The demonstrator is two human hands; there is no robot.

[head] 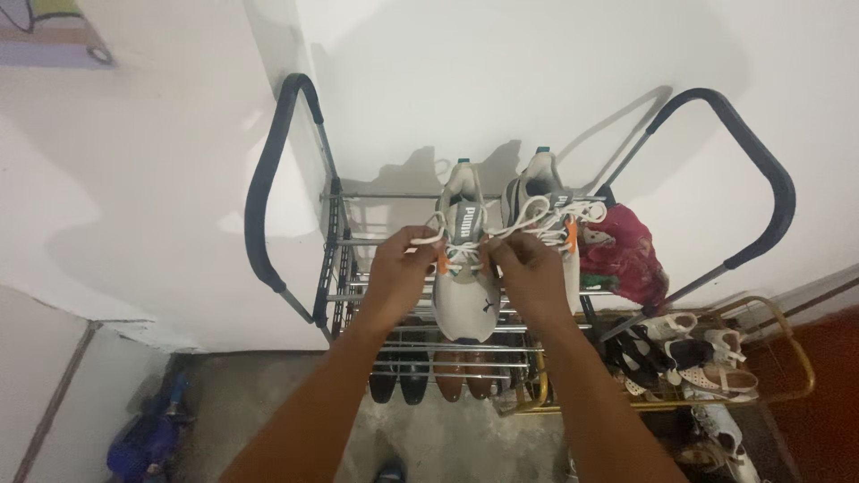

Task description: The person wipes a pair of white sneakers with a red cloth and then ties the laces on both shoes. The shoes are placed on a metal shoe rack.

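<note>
**Both hands on the laces of a grey sneaker, top rail of shoe rack**

Grey-and-white lace-up sneaker with orange side tabs (466, 284) resting on top tier of black-and-chrome metal shoe rack (333, 259), set against white wall. Long axis running away from wall toward camera: heel with teal pull tab up near wall, toe pointing down and out over front rail. Matching second grey sneaker (543, 192) just beside it on the right, same heading, partly hidden behind right hand.

Left hand (398, 273) closed, pinching a white lace end (428, 240) between thumb and fingers, at shoe's left side. Right hand (530, 275) closed likewise on white lace loops (528, 219), at shoe's right side. Laces drawn out sideways across tongue.

Edges: curved dark padded rack handles rising left and right, well apart from hands. Crumpled red cloth bag (622, 250) close to right hand. Lower tier holding black and brown leather shoes (434, 371) directly under toe. Gold wire basket with strappy sandals (693, 358) at lower right. Open air above the shoes; bare grey floor in front.
</note>
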